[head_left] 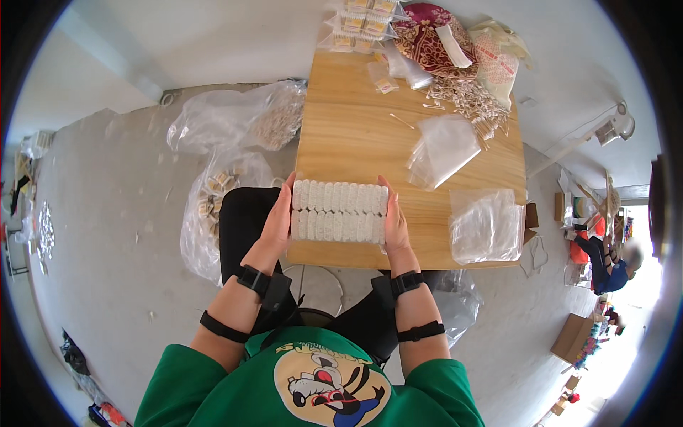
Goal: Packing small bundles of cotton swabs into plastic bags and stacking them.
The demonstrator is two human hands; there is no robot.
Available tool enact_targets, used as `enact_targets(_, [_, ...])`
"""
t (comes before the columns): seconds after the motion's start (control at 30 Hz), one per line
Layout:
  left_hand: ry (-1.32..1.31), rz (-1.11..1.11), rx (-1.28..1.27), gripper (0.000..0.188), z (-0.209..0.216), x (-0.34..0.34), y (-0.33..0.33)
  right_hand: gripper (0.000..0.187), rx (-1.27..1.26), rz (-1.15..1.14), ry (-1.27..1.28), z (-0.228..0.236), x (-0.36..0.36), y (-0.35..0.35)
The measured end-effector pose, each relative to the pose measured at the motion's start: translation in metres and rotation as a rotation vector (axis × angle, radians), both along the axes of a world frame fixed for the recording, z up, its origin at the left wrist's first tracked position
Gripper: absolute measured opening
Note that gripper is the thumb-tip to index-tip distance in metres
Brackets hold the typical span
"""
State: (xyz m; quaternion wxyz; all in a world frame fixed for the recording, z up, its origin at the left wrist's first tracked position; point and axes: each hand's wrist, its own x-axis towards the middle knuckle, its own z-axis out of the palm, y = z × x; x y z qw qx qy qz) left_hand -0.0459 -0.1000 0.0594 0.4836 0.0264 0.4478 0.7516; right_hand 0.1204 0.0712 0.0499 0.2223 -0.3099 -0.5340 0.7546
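Between my two hands is a block of cotton swab packs (340, 212), pressed together in two long rows with white, rounded ends facing up. My left hand (279, 217) presses flat along the block's left end. On the right end, my right hand (395, 220) grips it the same way. The block is over the near edge of the wooden table (348, 135); whether it rests on the wood I cannot tell. Clear plastic bags (486, 226) lie to the right of my right hand, and another stack of clear bags (444, 149) sits beyond them.
Loose cotton swabs (469, 103) are heaped at the far right of the table, beside a patterned red cloth (434, 39). Filled packs (363, 25) are stacked at the far edge. Left of the table, a large plastic bag of packs (213, 203) stands on the floor. Another person (612, 267) sits far right.
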Motion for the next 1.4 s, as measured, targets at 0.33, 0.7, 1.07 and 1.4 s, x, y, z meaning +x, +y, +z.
enact_targets(0.33, [0.343, -0.152, -0.251, 0.072, 0.011, -0.003, 0.004, 0.055, 0.215, 0.006, -0.046, -0.013, 0.002, 0.000])
enact_targets(0.7, [1.758, -0.154, -0.773, 0.063, 0.034, 0.018, 0.032, 0.044, 0.411, -0.074, -0.094, -0.019, -0.001, -0.001])
enact_targets(1.07, [1.848, -0.314, -0.808, 0.064, 0.029, 0.025, 0.056, 0.040, 0.402, -0.097, -0.117, -0.017, -0.006, -0.005])
enact_targets(1.4, [1.904, -0.324, -0.649, 0.062, 0.045, 0.059, 0.080, 0.031, 0.027, -0.210, 0.009, -0.024, -0.011, -0.001])
